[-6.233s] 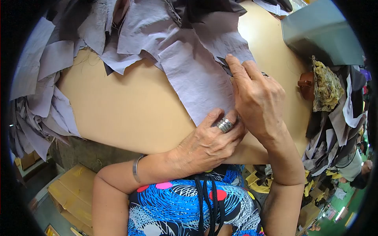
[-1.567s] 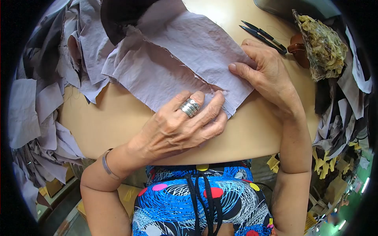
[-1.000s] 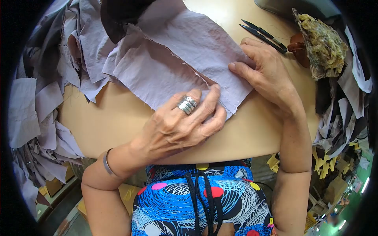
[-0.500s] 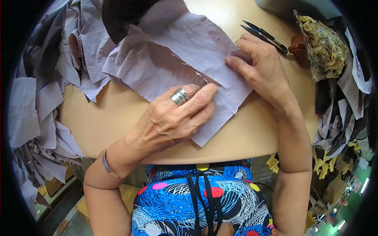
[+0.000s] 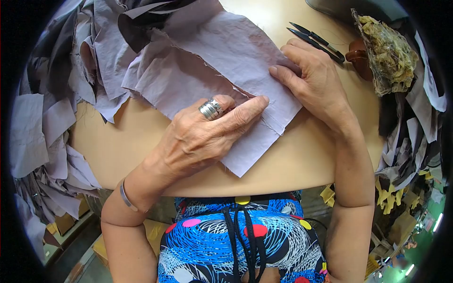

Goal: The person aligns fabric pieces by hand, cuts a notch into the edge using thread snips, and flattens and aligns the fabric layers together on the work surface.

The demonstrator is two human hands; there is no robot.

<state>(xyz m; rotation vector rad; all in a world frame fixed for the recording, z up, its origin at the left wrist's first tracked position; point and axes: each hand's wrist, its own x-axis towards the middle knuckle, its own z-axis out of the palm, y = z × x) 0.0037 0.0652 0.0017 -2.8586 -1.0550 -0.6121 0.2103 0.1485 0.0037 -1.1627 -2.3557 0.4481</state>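
Note:
A mauve fabric piece (image 5: 222,42) lies across the table between my hands, with a frayed, overlapping edge running diagonally down its middle. My left hand (image 5: 203,127), with a wide silver ring, rests on its lower part. The index finger is stretched out flat over the end of that overlap, the thumb stands apart beside the raw edge, and the other fingers are partly hidden underneath. My right hand (image 5: 314,82) is closed on the fabric's right edge, thumb on top and fingers curled at the border. Black thread snips (image 5: 317,42) lie just beyond my right hand.
Heaps of mauve and dark cloth pieces (image 5: 106,52) cover the table's left side, with more strips (image 5: 422,111) hanging at the right. A block with yellowish, fibrous stuffing (image 5: 389,56) stands at the right beside a brown object (image 5: 359,59). The table's edge (image 5: 283,188) curves before my body.
My left index finger has straightened and slid a little right and up across the fabric, its thumb parting from it. The dark cloth at the top has shifted slightly. My right hand keeps its hold.

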